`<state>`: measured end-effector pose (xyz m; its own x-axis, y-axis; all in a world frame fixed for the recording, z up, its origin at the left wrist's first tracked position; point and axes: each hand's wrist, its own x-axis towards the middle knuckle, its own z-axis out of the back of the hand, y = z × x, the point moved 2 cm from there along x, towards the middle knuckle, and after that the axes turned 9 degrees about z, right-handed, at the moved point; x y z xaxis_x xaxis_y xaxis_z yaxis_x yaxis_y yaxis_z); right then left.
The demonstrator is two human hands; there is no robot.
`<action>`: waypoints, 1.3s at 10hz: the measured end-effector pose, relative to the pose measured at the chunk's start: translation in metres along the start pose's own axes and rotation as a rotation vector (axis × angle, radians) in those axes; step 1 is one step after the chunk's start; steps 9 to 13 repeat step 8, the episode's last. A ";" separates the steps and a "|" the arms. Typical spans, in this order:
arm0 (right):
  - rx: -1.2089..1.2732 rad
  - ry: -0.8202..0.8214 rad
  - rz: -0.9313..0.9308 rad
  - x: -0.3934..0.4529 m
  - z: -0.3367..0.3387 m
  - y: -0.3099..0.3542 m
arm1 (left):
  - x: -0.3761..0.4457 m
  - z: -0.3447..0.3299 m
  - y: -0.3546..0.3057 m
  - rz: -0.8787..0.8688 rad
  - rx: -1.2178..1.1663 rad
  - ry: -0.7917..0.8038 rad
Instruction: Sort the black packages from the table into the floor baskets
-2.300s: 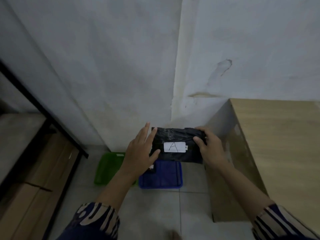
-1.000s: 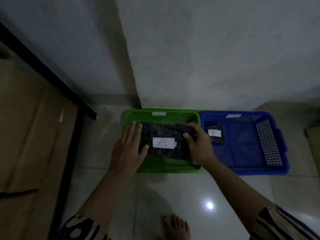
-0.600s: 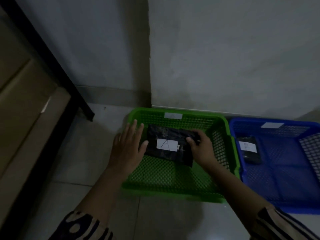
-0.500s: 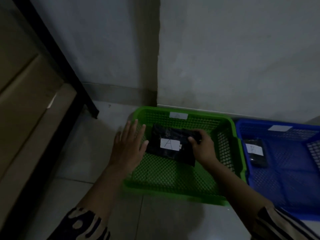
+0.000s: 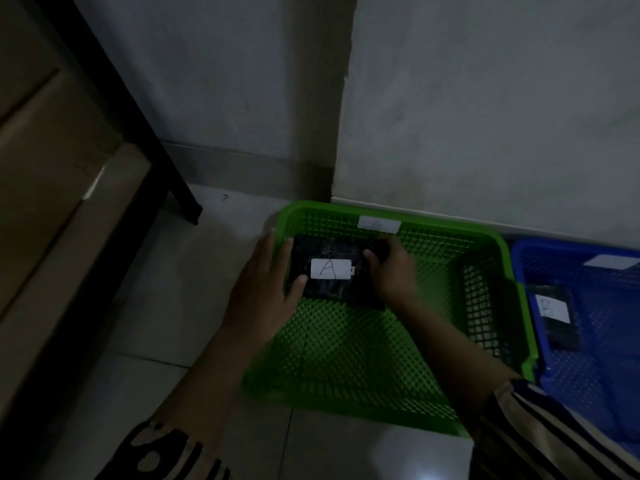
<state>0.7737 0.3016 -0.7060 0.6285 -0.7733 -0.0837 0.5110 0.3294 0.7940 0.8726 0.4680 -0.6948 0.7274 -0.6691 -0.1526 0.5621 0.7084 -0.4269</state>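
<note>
The right hand [image 5: 389,275] has its grip closed over the right end of the black package [image 5: 334,277], thumb on top and fingers curled behind the far edge; the left hand [image 5: 266,289] lies open and flat against the package's left end, thumb on its near corner, steadying rather than clasping; between the two hands the package lies with its long axis running left to right, its white label [image 5: 330,269] marked A facing up; it sits low in the far left part of the green basket [image 5: 381,386], though whether it already rests on the mesh floor or is held just above it cannot be told in this dim light; the release, as I judge it, turns on both hands drawing outward along that long axis, the right being the one that truly carries it; a small tag [image 5: 379,224] on the basket's far wall seems to read A as well, faintly; just beside on the right stands the blue basket [image 5: 588,375], cut off by the frame edge, holding another dark package [image 5: 557,318] whose label appears to read B.
</note>
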 end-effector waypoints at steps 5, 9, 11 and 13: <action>-0.445 0.269 0.249 -0.033 -0.023 -0.030 | 0.000 0.000 -0.002 -0.061 0.213 -0.101; -0.539 0.382 0.291 -0.032 -0.038 -0.034 | 0.003 -0.002 0.001 -0.090 0.141 -0.124; -0.539 0.382 0.291 -0.032 -0.038 -0.034 | 0.003 -0.002 0.001 -0.090 0.141 -0.124; -0.539 0.382 0.291 -0.032 -0.038 -0.034 | 0.003 -0.002 0.001 -0.090 0.141 -0.124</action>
